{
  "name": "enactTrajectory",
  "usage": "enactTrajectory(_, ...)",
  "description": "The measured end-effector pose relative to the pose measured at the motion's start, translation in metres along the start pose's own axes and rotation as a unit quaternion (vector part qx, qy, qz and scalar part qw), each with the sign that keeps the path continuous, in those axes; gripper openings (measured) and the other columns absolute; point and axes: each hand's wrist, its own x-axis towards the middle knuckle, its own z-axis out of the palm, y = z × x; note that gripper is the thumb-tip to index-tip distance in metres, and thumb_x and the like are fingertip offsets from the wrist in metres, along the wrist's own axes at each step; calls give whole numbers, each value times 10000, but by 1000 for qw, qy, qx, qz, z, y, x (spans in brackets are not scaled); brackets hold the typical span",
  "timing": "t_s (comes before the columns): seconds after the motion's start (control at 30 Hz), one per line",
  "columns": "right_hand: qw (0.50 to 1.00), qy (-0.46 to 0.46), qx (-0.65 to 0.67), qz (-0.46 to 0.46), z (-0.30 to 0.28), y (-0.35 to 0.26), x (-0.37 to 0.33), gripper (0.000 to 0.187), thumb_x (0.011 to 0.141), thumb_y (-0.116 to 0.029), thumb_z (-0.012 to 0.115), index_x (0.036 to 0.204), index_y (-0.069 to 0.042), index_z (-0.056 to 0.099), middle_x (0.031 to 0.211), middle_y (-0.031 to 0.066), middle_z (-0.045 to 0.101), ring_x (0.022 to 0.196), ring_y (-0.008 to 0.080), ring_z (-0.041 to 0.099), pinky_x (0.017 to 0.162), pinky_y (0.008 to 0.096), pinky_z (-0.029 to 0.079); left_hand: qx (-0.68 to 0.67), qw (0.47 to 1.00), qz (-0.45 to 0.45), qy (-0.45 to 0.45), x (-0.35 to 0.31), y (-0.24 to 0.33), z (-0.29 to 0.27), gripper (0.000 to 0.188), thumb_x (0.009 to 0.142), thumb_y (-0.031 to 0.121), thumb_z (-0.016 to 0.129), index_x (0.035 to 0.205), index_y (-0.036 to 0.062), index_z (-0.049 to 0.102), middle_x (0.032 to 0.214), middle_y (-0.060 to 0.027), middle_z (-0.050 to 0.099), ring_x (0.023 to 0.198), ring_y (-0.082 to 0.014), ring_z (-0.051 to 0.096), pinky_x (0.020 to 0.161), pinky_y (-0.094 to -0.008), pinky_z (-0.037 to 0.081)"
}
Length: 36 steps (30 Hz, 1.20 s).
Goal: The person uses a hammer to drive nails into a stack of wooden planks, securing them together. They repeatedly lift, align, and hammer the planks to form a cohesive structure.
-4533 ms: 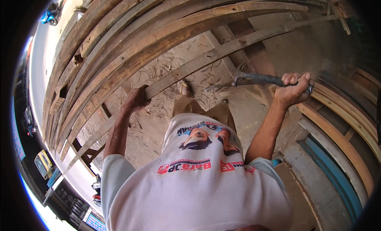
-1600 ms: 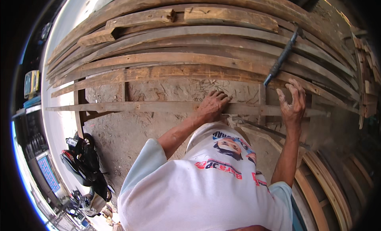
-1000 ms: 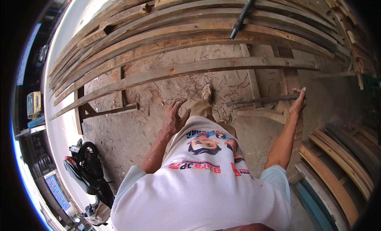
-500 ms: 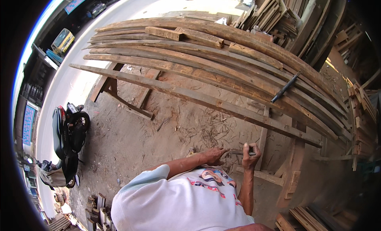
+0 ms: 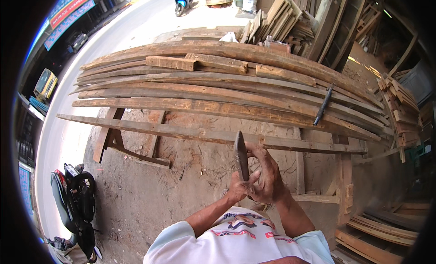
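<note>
A dark, flat tool with a pointed tip [image 5: 240, 156] stands upright in front of my chest; its exact kind is unclear. My left hand [image 5: 237, 188] closes round its lower end. From the right side, my right hand [image 5: 268, 175] curls about it, fingertips against the tool's edge and thumb near its base. Part of the tool's lower end is hidden by my fingers. Just beyond both hands lies the nearest long wooden beam [image 5: 209, 134], which neither hand clearly touches.
Several more long beams [image 5: 181, 105] lie side by side on wooden trestles [image 5: 108, 132]. A dark bar [image 5: 324, 105] rests across them at the right, short wood blocks [image 5: 170, 63] farther off. A motorcycle [image 5: 75, 205] stands left; stacked planks [image 5: 386, 236] lie at lower right.
My hands have risen toward the nearest beam and come together. The tool, lying level in my right hand before, now points up with both hands on it. My view has shifted.
</note>
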Motion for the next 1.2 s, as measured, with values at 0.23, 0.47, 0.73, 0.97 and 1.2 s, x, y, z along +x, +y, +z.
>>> enactTrajectory(0.23, 967, -88, -185, 152, 56, 142, -169, 792, 856, -597, 767, 1340, -6, 560, 1173, 222, 660, 1119, 396, 658, 975, 488, 518, -127, 988, 91, 20, 1, 163, -67, 474, 1050, 504, 574, 755, 167, 416, 618, 51, 343, 567, -90, 305, 662, -277, 369)
enactTrajectory(0.47, 933, 0, -211, 293, 82, 160, -188, 374, 729, -171, 821, 1006, -72, 589, 808, 204, 678, 831, 429, 696, 700, 515, 545, -210, 952, 217, -38, -8, 238, -93, 417, 1079, 450, 540, 791, 166, 438, 619, 60, 360, 569, -66, 351, 669, -250, 425)
enactTrajectory(0.73, 941, 65, -322, 83, -30, 107, -88, 408, 659, -166, 838, 982, -103, 598, 870, 82, 649, 780, 308, 717, 674, 429, 567, -338, 858, 368, -120, -2, 315, -105, 405, 977, 296, 724, 709, 129, 472, 549, 36, 408, 463, -73, 433, 519, -200, 487)
enactTrajectory(0.97, 933, 85, -348, 23, -113, 150, -51, 411, 645, -163, 843, 970, -102, 601, 897, 74, 641, 793, 318, 712, 675, 432, 574, -318, 858, 387, -118, 46, 317, -52, 434, 1002, 304, 690, 660, 139, 481, 558, 24, 384, 496, -107, 413, 558, -255, 457)
enactTrajectory(1.2, 949, 98, -298, 42, -150, 206, -62, 408, 647, -141, 814, 977, -80, 584, 901, 90, 636, 810, 342, 692, 688, 436, 568, -273, 875, 375, -138, 109, 302, 10, 444, 1026, 357, 658, 694, 151, 447, 570, 26, 390, 501, -92, 385, 522, -235, 446)
